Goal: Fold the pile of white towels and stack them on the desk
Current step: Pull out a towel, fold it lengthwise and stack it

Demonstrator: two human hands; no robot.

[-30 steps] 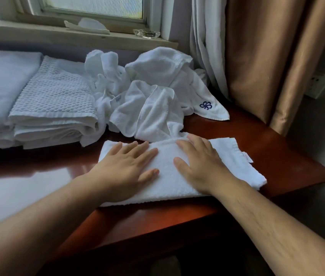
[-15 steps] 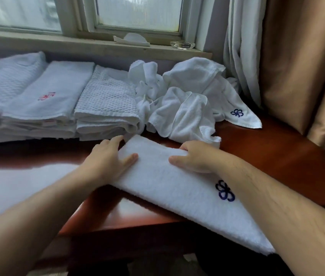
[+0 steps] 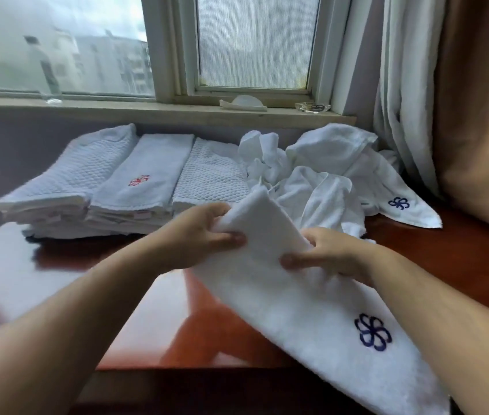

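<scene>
Lifting is what's being done at this point: the long folded towel (image 3: 267,280) is held off the desk (image 3: 461,265) in the middle of the frame. Its far end is pinched at one corner by the left hand (image 3: 204,235) and at the other edge by the right hand (image 3: 327,256), with fingers curled round the cloth on both sides. The rest trails down to the lower right, with the blue flower logo (image 3: 372,332) showing.

Probably one more fold is needed before it's stacked, though that's only a guess. To get it done neatly, the held end should be brought over evenly so the edges are lined up. Both corners should be gripped level, and the layers shouldn't be allowed to slide apart. Terry is floppy stuff, so it's best laid flat and smoothed before being moved.

Three folded stacks (image 3: 144,187) are lined up centre left under the window (image 3: 255,40), and the unfolded pile (image 3: 321,181) is heaped just right of them.

Container-wise, only a small glass dish (image 3: 312,107) is seen on the sill (image 3: 147,110), upper right of centre. Whether anything is in it can't be told.
</scene>
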